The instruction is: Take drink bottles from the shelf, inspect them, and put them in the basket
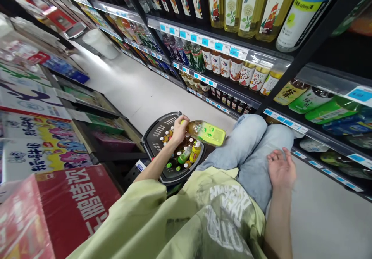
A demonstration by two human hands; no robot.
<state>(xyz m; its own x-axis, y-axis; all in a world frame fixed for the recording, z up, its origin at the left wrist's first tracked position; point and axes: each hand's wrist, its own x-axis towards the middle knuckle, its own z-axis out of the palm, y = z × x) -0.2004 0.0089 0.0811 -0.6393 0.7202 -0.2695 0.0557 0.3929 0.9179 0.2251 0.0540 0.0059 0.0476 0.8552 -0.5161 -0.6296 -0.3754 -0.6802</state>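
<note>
My left hand (180, 129) is closed round the neck of a large drink bottle (207, 132) with a yellow-green label. The bottle lies nearly level above the right side of a dark shopping basket (157, 125). Inside the basket stand several smaller bottles, among them a yellow one (195, 152) and a green-labelled one (184, 156); my forearm covers some of them. Beside my bent knee, my right hand (281, 168) holds nothing, palm up with its fingers loosely apart.
Shelves of bottles (221, 63) with price tags run along the right. Stacked drink cartons (49, 146) and a red box (72, 208) line the left. A pale aisle floor (128, 84) leads to a white bucket (100, 42). Part of another person (43, 22) shows at upper left.
</note>
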